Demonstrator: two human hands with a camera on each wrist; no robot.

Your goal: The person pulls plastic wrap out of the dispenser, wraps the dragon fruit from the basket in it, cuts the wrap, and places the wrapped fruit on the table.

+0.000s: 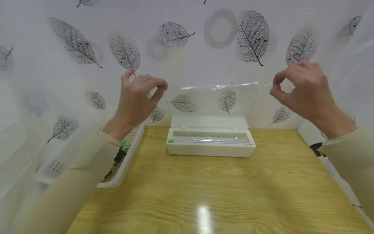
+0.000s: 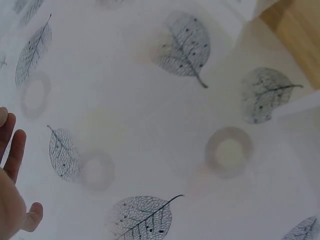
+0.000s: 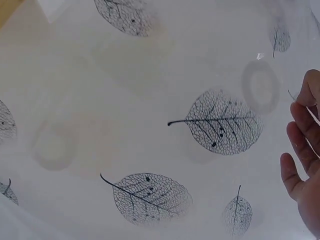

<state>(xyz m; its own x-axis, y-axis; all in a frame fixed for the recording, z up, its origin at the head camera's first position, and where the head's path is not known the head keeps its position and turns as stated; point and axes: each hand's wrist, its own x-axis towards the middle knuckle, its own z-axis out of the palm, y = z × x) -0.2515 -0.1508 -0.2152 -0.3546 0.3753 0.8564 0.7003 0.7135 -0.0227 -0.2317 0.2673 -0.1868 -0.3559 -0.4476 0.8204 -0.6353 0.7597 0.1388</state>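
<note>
Head view looks down across the table; both wrist views closely face the leaf-patterned curtain.

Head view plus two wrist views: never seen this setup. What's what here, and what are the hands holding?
No machine here: a person with bare hands wears three cameras. The wide picture comes from the head and looks down at a wooden table. The other two come from the wrists and mostly show the leaf-print curtain, with just an edge of each hand.

On the table sits a white film dispenser with its lid open. A white basket with small coloured items is at the left edge.

The left hand and right hand are raised apart. They seem to pinch the ends of a clear film sheet stretched between them. It shows only as a shiny line. The right pinch is plain; the left grip is blurred.
</note>
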